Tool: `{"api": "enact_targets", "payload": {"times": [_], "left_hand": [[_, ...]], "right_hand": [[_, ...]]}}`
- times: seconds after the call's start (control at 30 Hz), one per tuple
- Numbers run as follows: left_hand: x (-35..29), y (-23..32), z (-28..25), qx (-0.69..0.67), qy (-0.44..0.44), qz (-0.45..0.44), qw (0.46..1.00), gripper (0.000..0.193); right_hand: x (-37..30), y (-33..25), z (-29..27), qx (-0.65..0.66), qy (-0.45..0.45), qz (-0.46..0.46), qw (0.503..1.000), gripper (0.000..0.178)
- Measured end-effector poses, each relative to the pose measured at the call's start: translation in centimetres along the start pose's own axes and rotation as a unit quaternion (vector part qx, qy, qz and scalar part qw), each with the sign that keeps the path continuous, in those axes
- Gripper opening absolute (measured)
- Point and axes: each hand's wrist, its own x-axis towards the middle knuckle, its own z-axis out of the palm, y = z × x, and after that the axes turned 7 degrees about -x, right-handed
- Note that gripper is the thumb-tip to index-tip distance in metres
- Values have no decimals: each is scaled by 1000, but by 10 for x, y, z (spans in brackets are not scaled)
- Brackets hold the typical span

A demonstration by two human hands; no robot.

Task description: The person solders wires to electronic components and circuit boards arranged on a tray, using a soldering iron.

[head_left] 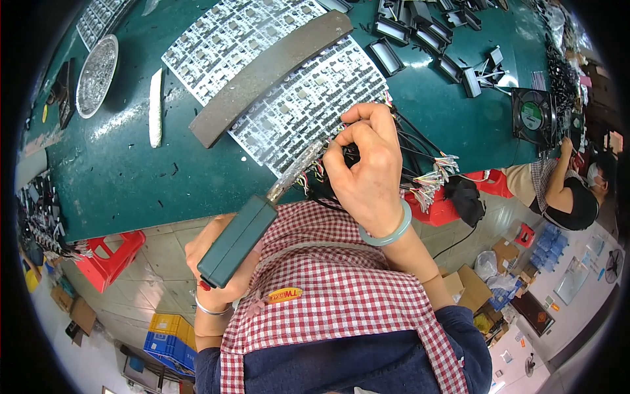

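Note:
My left hand (207, 244) is wrapped round the dark green handle of a soldering iron (237, 240). The iron's metal barrel slants up and right to the near edge of a panel of white circuit boards (312, 98). There my right hand (369, 172) has its thumb and index finger pinched together beside the tip, on what looks like a thin wire; the fingers hide most of it. Black cables (412, 150) with stripped coloured ends lie under and beside this hand. A grey curved bar (272, 77) rests across the panel.
A bowl (97, 76) and a white stick (155, 108) lie on the green table at left. Black housings (430, 33) are scattered at the back right, near a small fan (533, 118). At far right sits a co-worker (571, 190). Red stools (110, 259) stand below the table edge.

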Motion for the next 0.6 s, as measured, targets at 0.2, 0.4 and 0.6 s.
{"api": "enact_targets", "payload": {"times": [0.2, 0.4, 0.6], "left_hand": [[4, 1, -4, -12, -10, 1, 1000, 25], [4, -2, -2, -21, 13, 28, 999, 25], [2, 2, 0, -32, 23, -23, 999, 28]], "right_hand": [[1, -1, 0, -7, 2, -6, 1000, 8], [1, 0, 0, -10, 2, -12, 1000, 7], [1, 1, 0, -6, -1, -10, 1000, 8]]}}
